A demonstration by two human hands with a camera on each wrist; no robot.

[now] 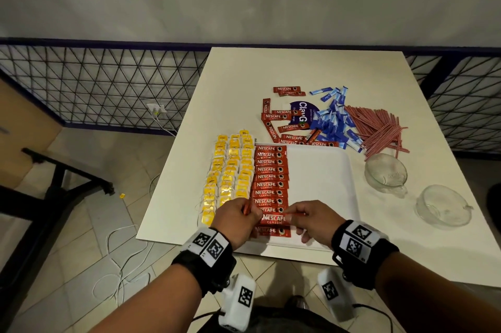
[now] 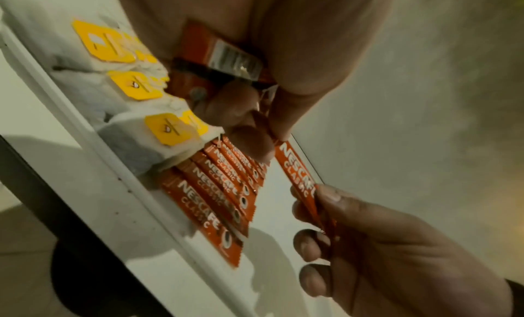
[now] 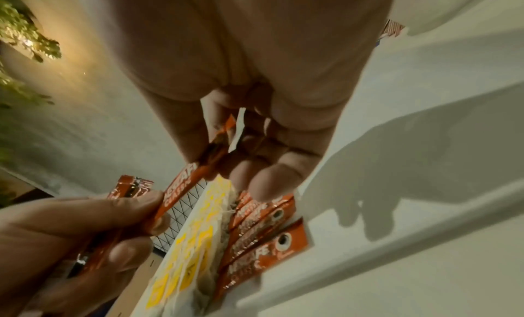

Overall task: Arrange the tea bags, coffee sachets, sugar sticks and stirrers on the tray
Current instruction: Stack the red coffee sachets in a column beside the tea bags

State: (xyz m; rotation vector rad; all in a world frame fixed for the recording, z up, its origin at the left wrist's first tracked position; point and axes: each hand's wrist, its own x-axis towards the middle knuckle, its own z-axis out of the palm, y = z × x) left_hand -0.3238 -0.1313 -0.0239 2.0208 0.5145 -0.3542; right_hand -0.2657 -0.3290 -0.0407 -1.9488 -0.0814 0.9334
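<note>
Coffee sachet point(image 1: 273, 219): light, thin, crinkly, likely slippery foil; left hand point(image 1: 236, 220) and right hand point(image 1: 311, 220) are pinching its opposite ends above the tray point(image 1: 325, 170); ends offering best purchase.

"NESCAFÉ CLASSIC" in white on the red sachet point(image 1: 273, 219) I'm pinching at both ends, and the same words run down every sachet in the tray's column point(image 1: 269, 177) and on the loose ones point(image 1: 282, 121) beyond. The blue packet point(image 1: 300, 113) reads "ClavG", smaller print illegible. Tea bag tags point(image 2: 167, 128) carry a logo too small to read.
</note>
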